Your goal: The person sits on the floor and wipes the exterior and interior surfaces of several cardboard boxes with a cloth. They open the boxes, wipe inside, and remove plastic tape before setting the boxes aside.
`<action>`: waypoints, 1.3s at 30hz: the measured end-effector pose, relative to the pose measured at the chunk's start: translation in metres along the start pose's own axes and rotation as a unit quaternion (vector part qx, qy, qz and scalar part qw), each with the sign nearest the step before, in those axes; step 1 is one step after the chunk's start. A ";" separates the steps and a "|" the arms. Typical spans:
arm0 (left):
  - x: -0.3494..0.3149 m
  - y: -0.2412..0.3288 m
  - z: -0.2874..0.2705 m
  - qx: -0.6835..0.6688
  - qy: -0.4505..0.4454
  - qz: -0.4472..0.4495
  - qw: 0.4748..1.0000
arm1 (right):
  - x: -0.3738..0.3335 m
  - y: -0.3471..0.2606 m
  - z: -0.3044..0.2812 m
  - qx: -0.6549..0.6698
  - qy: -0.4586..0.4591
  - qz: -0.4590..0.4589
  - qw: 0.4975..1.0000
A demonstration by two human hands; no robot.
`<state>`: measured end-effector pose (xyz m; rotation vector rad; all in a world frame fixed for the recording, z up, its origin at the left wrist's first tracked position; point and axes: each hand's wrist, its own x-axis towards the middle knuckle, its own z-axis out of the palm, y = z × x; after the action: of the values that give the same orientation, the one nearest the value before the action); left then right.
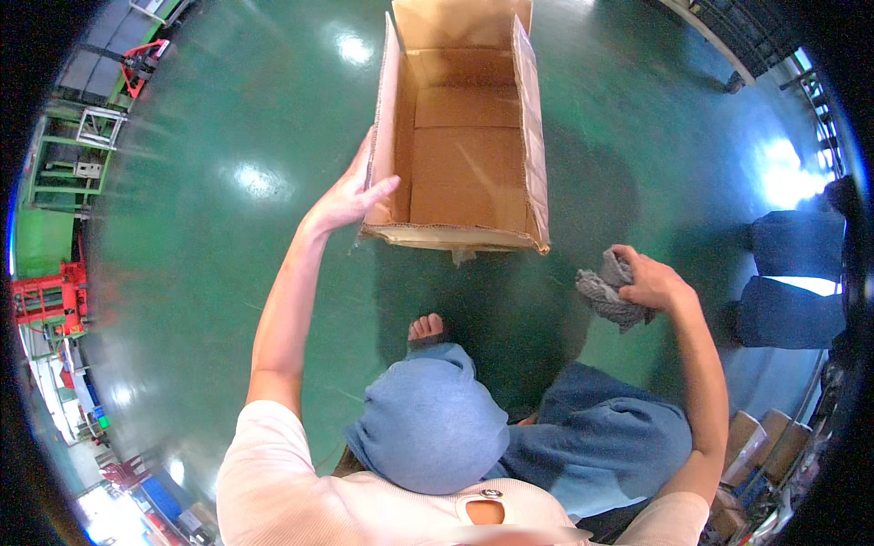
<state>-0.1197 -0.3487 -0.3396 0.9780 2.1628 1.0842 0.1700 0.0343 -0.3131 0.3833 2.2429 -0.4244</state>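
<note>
An open cardboard box stands on the green floor in front of me, its far flap raised and no contents showing inside. My left hand grips the box's left wall, the thumb over the edge and the fingers along the outer side, partly hidden by it. Off the box's near right corner, my right hand is closed round a crumpled grey cloth, held apart from the box. The cloth looks thick and knitted.
My bent knee and bare foot are just below the box. Two dark blue shapes, perhaps trousered legs, are at the right. Cardboard pieces stand lower right. Red and green metal frames line the left edge.
</note>
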 end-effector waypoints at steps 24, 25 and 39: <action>-0.033 0.011 0.028 -0.314 0.486 -0.065 0.813 | 0.036 -0.067 -0.006 -0.040 0.047 -0.136 0.989; -0.039 0.010 0.025 -0.338 0.501 -0.061 0.794 | 0.035 -0.066 -0.008 -0.031 0.061 -0.141 0.988; -0.079 -0.070 -0.063 -0.027 0.583 -0.164 0.795 | 0.018 -0.064 -0.019 0.043 0.123 -0.150 0.980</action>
<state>-0.1430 -0.4685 -0.3535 -0.3010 2.9872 1.8127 0.1202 -0.0126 -0.3037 0.1445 2.5398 -0.6652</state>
